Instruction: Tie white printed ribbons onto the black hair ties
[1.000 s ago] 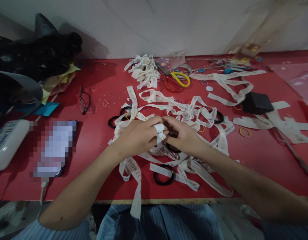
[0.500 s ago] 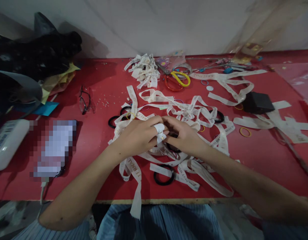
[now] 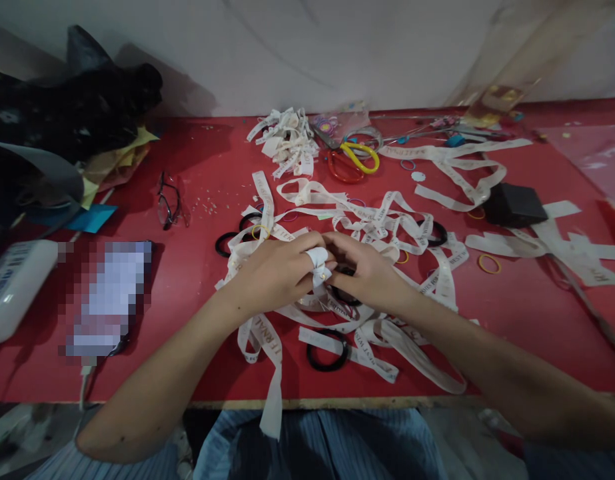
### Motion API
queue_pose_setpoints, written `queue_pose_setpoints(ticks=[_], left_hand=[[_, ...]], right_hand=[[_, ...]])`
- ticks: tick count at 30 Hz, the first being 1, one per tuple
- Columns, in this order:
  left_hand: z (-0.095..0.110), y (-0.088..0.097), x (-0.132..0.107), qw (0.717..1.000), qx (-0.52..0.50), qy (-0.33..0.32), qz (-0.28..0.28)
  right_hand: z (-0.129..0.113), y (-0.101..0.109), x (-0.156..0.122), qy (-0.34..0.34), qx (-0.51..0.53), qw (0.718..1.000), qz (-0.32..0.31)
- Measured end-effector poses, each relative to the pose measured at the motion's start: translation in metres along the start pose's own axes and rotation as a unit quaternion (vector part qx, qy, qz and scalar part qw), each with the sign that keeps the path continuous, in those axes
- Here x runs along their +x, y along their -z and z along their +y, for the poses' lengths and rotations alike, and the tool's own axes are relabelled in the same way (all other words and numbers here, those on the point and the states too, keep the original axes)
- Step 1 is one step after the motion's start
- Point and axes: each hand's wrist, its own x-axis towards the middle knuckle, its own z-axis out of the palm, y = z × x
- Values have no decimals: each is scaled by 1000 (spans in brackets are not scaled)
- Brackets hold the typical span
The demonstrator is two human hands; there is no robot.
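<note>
Change: nothing has moved since the earlier frames; both hands stay put.
Left hand (image 3: 277, 272): fingers pinched on the folded white ribbon (image 3: 318, 261).
Right hand (image 3: 368, 272): fingertips closed on the same ribbon.
Hair tie (image 3: 343, 293): black, just under the grip.
Scissors (image 3: 354, 160): well beyond the hands.

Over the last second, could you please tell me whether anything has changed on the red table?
Nothing has visibly changed. The left hand and right hand remain together over the tangle of white printed ribbons, pinching a small folded white ribbon piece. The black elastic hair band lies as before.
</note>
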Motion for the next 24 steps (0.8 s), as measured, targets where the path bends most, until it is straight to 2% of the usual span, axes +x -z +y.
queue_pose_setpoints(ticks=[24], left_hand=[[0, 1, 0, 1000, -5, 5, -3]], right_hand=[[1, 0, 0, -1, 4, 1000, -2]])
